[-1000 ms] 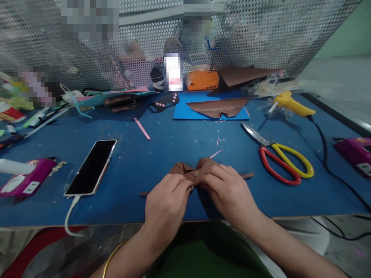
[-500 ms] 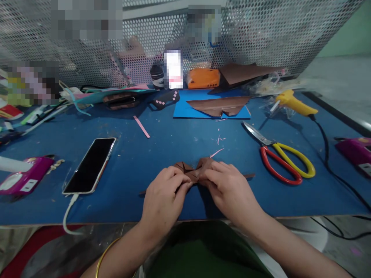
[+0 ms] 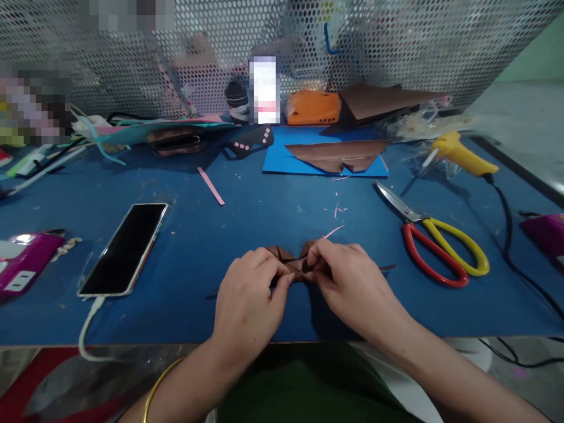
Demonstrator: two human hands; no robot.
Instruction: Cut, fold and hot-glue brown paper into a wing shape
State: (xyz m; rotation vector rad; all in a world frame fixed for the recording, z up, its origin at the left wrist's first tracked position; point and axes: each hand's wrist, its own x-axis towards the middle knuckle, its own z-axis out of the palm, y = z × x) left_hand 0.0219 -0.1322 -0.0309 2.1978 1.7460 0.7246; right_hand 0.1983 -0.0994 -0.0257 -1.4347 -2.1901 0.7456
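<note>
Near the front of the blue table, a folded piece of brown paper [image 3: 288, 265] is pinched between both my hands. My left hand [image 3: 251, 294] grips its left side with thumb and fingers pressed together. On the other side my right hand [image 3: 348, 282] pinches the paper's right part between thumb and fingertips. Dark creases show along its top, while my fingers cover much of the rest. Thin dark strip ends stick out beyond both hands. Beyond my right hand lies a thin pink paper scrap [image 3: 333, 231].
Scissors [image 3: 416, 226] with red and yellow handles lie to the right, a yellow glue gun [image 3: 462, 155] behind them. At left is a phone [image 3: 126, 249] on a white cable. Cut brown paper [image 3: 339, 155] rests on a blue sheet [image 3: 282, 163]; a mesh panel [image 3: 374, 53] stands behind.
My right hand's fingers have shifted their pinch on the brown paper, with the index finger more raised and curled. My left hand keeps its hold. The camera view has shifted slightly.
</note>
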